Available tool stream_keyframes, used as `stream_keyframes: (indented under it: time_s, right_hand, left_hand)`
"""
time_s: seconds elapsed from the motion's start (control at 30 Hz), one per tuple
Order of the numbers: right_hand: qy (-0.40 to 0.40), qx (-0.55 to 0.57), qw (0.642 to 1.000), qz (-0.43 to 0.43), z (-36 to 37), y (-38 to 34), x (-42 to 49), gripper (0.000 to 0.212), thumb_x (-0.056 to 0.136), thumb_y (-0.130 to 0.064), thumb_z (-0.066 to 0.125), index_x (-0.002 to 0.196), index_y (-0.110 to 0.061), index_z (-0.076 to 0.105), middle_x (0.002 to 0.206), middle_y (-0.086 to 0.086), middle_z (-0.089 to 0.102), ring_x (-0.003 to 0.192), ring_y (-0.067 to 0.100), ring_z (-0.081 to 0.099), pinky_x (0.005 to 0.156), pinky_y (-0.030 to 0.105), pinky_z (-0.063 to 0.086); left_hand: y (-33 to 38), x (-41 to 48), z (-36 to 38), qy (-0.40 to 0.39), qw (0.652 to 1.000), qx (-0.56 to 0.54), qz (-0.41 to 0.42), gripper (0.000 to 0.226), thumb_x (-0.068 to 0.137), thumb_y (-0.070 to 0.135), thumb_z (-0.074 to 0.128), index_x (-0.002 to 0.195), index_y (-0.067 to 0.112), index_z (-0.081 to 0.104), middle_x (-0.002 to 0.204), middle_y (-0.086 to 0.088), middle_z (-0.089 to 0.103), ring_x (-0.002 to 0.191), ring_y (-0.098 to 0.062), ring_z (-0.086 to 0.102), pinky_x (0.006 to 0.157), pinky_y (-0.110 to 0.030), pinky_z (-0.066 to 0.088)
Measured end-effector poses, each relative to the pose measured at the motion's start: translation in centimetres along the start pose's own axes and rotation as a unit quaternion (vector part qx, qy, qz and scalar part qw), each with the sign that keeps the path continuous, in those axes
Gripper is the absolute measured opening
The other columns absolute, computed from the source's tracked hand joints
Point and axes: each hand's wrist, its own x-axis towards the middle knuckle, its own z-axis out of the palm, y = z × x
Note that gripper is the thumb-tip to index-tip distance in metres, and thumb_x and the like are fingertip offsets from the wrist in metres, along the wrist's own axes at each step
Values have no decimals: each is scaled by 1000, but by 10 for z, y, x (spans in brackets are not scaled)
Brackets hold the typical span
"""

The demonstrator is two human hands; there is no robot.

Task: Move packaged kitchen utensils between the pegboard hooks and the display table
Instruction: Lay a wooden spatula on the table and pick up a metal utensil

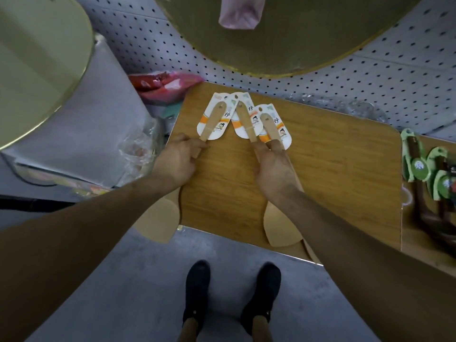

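While three packaged wooden spatulas lie fanned across the wood-grain display table (333,169), a person standing at its near edge works them with both bare hands. The left hand (177,164) curls its fingers round the handle of the left spatula (213,120) just below its printed card. The right hand (274,169) lies over the handles of the middle spatula (244,119) and the right spatula (271,128) together, its fingers closed down on the pair where they converge. All three cards point toward the pegboard (370,77) behind the table, overlapping at their edges, and the pale blades hang past the table's near edge. Whether the set is being laid down or gathered for the hooks cannot be told from this view. Either way the step probably goes best with the grip kept on the wooden handles rather than the thin cards, which look likely to bend or tear at their hang holes. The two in the right hand probably need a slight spread so the overlapped cards do not snag each other. Lifting level should keep the overhanging blades from catching the table edge. To the right lies a cluster of green-carded utensils (419,164), and a large round gold board (271,33) leans against the pegboard above.
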Motion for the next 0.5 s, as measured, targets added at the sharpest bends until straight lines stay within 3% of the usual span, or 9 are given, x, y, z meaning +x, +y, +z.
stream_keyframes:
  time_s: [0.2, 0.33, 0.5]
  right_hand:
    - [-39, 164, 985, 30, 1, 0, -35, 76, 94, 3, 61, 160, -31, 46, 157, 4, 47, 140, 25, 52, 116, 39, 47]
    - [-43, 243, 967, 63, 1, 1, -89, 78, 91, 10, 56, 155, -34, 52, 147, -2, 54, 125, 22, 61, 107, 34, 52]
    - [14, 342, 933, 111, -11, 4, -172, 79, 96, 9, 58, 152, -46, 51, 146, -11, 58, 126, 11, 60, 108, 40, 56]
  left_hand:
    - [2, -34, -3, -44, 986, -152, -54, 50, 96, -2, 69, 128, 36, 67, 118, 6, 66, 109, -16, 64, 98, -26, 47]
    - [-1, -69, -1, -69, 971, -224, -37, 53, 98, -6, 64, 129, 38, 67, 110, 0, 72, 112, -18, 67, 108, -45, 53]
    - [28, -107, -20, -89, 970, -224, 28, 69, 105, -1, 57, 149, 53, 48, 110, 1, 62, 110, -21, 66, 96, -51, 59]
